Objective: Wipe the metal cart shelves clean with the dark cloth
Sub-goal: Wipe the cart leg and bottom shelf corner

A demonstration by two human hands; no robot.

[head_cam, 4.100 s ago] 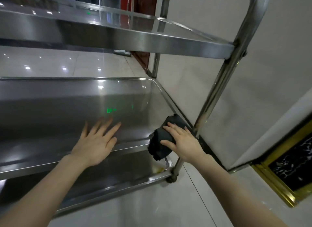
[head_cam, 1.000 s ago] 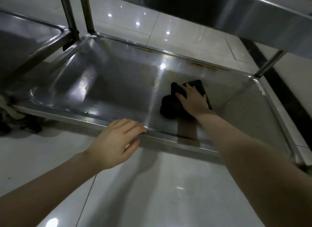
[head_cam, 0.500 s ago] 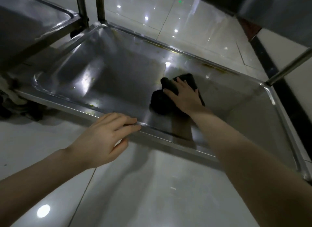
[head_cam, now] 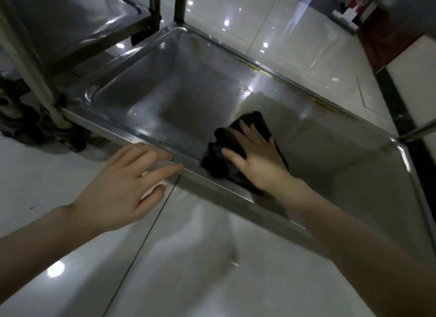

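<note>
The bottom shelf (head_cam: 165,109) of the metal cart is a shallow steel tray just above the floor. A crumpled dark cloth (head_cam: 221,156) lies inside it against the near rim. My right hand (head_cam: 257,161) presses flat on the cloth with its fingers spread and straight. My left hand (head_cam: 122,187) rests with straight fingers on the shelf's near rim (head_cam: 188,168), to the left of the cloth. Yellowish smears show along the far rim.
A second steel cart (head_cam: 77,17) stands close at the upper left, its posts and a dark caster (head_cam: 28,123) beside the shelf's left corner. Glossy white floor tiles surround the cart. A black skirting strip (head_cam: 396,109) and wall lie at the right.
My right hand has dragged the cloth from the shelf's middle toward the near rim. Four seconds ago it wiped a higher shelf's corner; the view has since dropped to the bottom shelf.
</note>
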